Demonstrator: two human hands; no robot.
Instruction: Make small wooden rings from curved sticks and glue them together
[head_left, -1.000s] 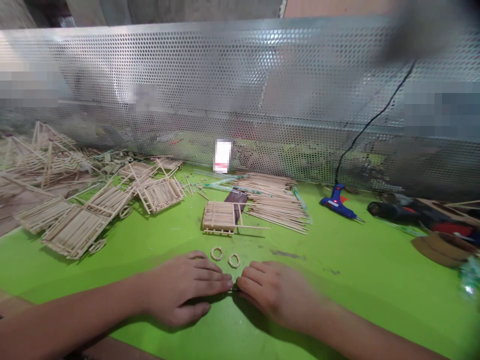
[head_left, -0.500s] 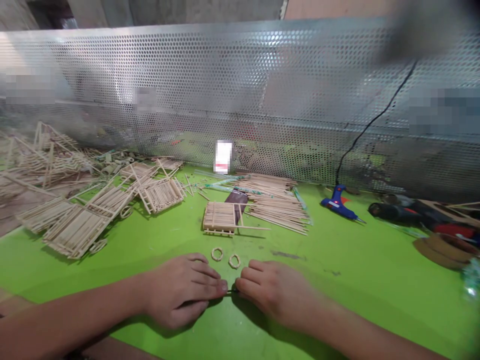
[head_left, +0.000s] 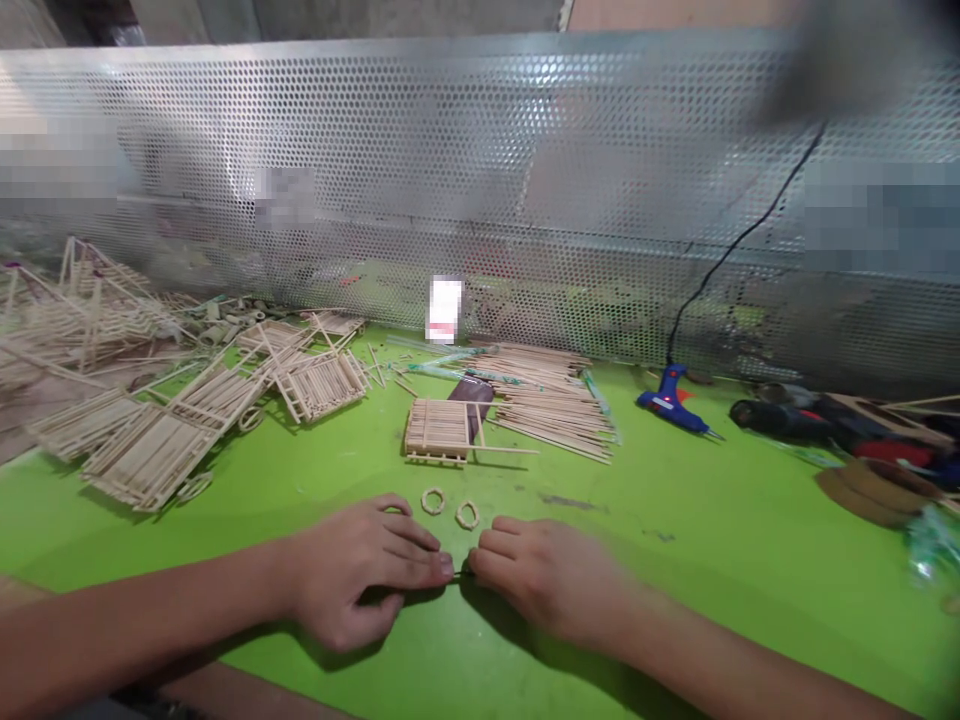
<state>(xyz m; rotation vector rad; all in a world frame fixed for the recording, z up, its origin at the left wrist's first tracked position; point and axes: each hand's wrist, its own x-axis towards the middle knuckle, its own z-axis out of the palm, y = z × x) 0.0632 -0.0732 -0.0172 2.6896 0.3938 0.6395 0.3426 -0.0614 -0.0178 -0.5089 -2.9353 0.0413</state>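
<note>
A thin dark piece (head_left: pixel 460 574), like a wire or slim rod, spans the small gap between my hands, low over the green table. My right hand (head_left: pixel 544 575) is closed on one end, its fingers curled and hiding most of it. At the other end, the fingertips of my left hand (head_left: pixel 367 570) touch the piece; its fingers lie stretched forward, the thumb apart. Just beyond the hands are two small stick rings (head_left: pixel 433 501), lying side by side. Behind them stands a small cart body (head_left: pixel 439 428) made of thin wooden sticks, with shafts pointing right.
Loose sticks (head_left: pixel 551 400) lie in a pile behind the cart. More stick carts (head_left: pixel 154 455) crowd the left. Toward the right are a blue glue gun (head_left: pixel 675 402) with a black cord and a brown tape roll (head_left: pixel 874 490). A perforated metal screen (head_left: pixel 480 180) closes the back.
My left thumb has moved away from the fingers, widening the gap below them. The view has shifted slightly; the hands stay at nearly the same place around the dark piece.
</note>
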